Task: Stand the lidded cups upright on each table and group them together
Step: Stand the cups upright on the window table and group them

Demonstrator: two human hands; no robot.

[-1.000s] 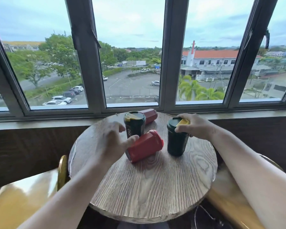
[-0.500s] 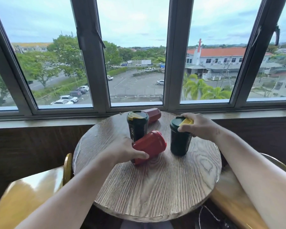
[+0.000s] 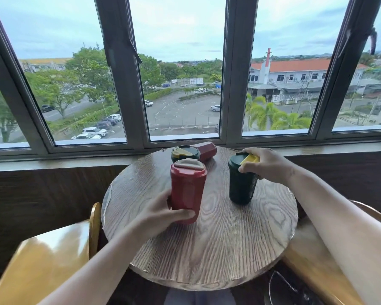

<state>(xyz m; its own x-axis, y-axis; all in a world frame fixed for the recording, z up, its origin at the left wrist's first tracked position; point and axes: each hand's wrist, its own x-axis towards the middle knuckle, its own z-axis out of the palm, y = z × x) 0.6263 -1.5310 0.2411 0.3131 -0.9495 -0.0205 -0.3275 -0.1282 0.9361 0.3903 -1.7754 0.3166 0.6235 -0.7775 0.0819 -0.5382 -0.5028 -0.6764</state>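
Left hand (image 3: 161, 213) grips red cup (image 3: 187, 190) | right hand (image 3: 266, 165) holds green cup (image 3: 242, 183), lid partly hidden

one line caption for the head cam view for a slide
Left hand stands a red cup upright while right hand grips a green cup; another red cup lies tipped.

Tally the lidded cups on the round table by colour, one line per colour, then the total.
Red cups: 2, one upright in the left hand, one lying on its side near the window.
Dark green cups: 2, one behind the upright red cup, one under the right hand.
Total: 4
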